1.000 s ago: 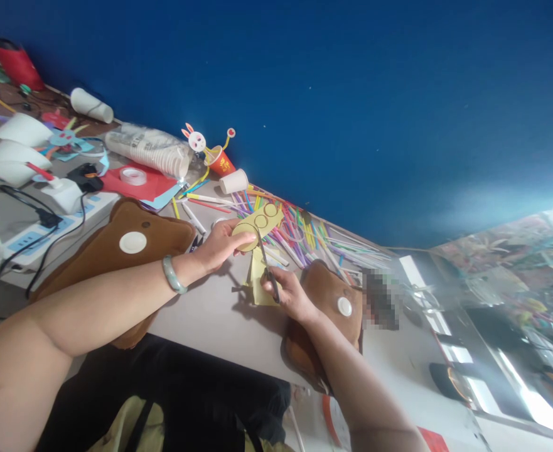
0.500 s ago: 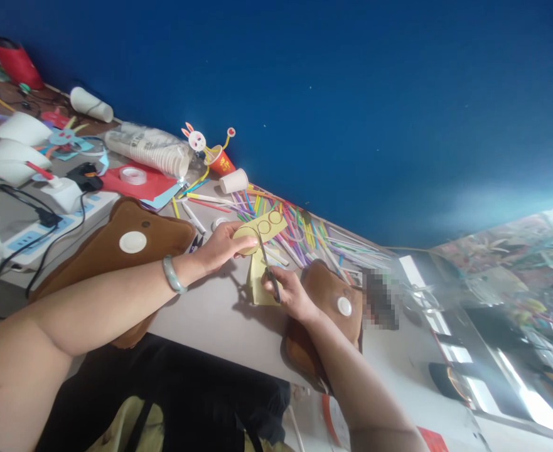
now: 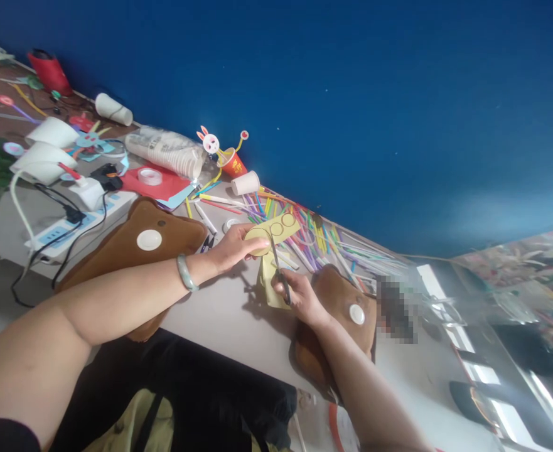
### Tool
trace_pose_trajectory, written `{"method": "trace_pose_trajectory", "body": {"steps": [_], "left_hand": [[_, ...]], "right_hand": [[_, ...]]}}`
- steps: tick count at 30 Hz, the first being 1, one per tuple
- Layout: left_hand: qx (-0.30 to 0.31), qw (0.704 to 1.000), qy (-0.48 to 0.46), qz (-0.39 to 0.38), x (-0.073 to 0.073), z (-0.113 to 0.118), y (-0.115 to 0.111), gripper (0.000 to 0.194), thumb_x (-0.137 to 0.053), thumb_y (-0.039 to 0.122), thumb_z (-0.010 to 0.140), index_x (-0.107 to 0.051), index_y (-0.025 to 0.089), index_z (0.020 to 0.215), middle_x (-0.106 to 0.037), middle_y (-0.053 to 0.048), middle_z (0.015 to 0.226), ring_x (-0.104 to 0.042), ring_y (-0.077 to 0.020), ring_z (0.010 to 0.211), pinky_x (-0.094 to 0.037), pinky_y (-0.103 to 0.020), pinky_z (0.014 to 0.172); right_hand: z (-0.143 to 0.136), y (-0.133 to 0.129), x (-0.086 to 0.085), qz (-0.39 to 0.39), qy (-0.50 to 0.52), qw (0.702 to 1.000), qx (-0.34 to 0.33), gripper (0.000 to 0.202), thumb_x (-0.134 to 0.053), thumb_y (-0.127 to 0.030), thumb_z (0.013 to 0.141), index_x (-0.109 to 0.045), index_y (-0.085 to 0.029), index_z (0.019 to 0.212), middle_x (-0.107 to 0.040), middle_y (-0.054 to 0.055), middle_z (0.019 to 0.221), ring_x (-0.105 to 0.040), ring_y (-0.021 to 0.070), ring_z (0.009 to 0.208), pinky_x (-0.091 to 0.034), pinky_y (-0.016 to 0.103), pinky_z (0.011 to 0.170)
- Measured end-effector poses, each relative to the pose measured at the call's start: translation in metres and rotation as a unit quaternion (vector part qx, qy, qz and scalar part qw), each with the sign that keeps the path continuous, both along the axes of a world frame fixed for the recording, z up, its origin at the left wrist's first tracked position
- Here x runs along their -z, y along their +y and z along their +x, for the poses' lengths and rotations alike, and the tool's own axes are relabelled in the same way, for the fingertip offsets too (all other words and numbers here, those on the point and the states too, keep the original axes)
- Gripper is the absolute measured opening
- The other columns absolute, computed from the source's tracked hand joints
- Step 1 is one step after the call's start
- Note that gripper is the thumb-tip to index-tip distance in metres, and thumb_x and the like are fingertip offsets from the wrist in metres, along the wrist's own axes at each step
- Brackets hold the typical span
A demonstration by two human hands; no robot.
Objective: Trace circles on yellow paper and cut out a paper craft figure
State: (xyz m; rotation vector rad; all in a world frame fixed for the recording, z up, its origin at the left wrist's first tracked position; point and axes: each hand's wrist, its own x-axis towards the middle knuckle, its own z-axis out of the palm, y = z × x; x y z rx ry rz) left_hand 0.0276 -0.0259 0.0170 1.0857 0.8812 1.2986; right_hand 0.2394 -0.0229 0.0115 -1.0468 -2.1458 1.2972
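Observation:
My left hand (image 3: 231, 249) pinches a strip of yellow paper (image 3: 283, 229) with drawn circles on it, its thumb lying over the largest one. Gripped in my right hand (image 3: 302, 295) is a pair of scissors (image 3: 280, 271), whose blades meet the paper beside that large circle. Below the scissors, a second piece of yellow paper (image 3: 267, 282) hangs down or lies folded; whether it joins the strip I cannot tell. A pale bangle (image 3: 186, 272) circles my left wrist.
Two brown cushions (image 3: 130, 251) with white discs lie either side. Behind are colourful sticks (image 3: 323, 235), a red cup (image 3: 233, 164) with a rabbit figure, stacked paper cups (image 3: 163, 150) in plastic, and red paper (image 3: 130, 182) under tape. A power strip (image 3: 64, 232) with cords lies left.
The whole view has shifted, so everything appears a little further right. Both hands keep their hold, and the scissors stay at the large circle's edge.

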Motion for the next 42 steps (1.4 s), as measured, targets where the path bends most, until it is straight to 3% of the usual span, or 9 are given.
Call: {"method": "trace_pose_trajectory", "body": {"steps": [22,42], "left_hand": [[0.01,1.0,0.024,-0.006,0.0082,0.0,0.003,0.022,-0.065,0.032,0.076,-0.053,0.016,0.067,-0.05,0.003,0.058,-0.044,-0.0074,0.052,-0.035,-0.02,0.049],[0.006,1.0,0.017,-0.011,0.0053,-0.0001,0.0015,0.022,-0.066,0.032,0.073,-0.054,0.015,0.066,-0.05,0.003,0.058,-0.043,-0.0075,0.053,-0.035,-0.02,0.05]], "right_hand": [[0.0008,0.0017,0.0012,-0.008,0.004,1.0,0.002,0.061,-0.062,-0.078,0.077,-0.05,-0.019,0.064,-0.043,-0.003,0.062,-0.038,0.012,0.06,-0.032,0.027,0.058],[0.0015,0.0015,-0.0015,-0.009,-0.003,1.0,0.01,0.063,-0.063,-0.079,0.075,-0.051,-0.019,0.062,-0.045,-0.003,0.061,-0.038,0.0119,0.06,-0.034,0.027,0.058]]}}
